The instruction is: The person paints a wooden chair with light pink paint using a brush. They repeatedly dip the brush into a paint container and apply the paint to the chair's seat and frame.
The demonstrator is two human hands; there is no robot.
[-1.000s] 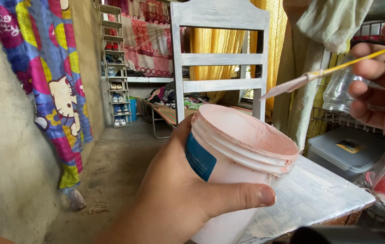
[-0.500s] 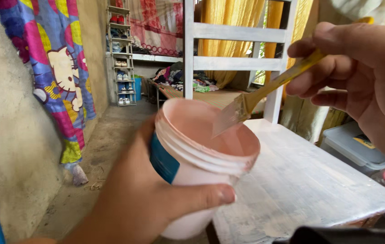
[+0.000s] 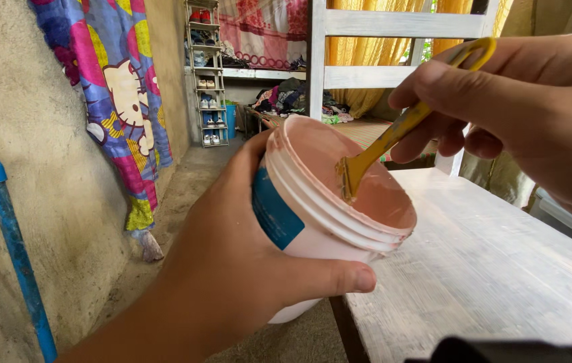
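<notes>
Blue-labelled tub (image 3: pixel 326 202) (tilted) — brush (image 3: pixel 373 151) inside

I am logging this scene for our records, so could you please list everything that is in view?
paint tub: one, white with a blue label, pale pink inside, centre, in the left hand
paintbrush: one, yellow handle, bristles down inside the tub
chair: one, painted whitish, seat at lower right, slatted back behind
hanging cloth: one, multicoloured cartoon print, on the left wall
pipe: one, blue, far left
shoe rack: one, pale, in the background
curtain: yellow, behind the chair back
left hand: wrapped around the tub
right hand: upper right, gripping the brush handle
</notes>
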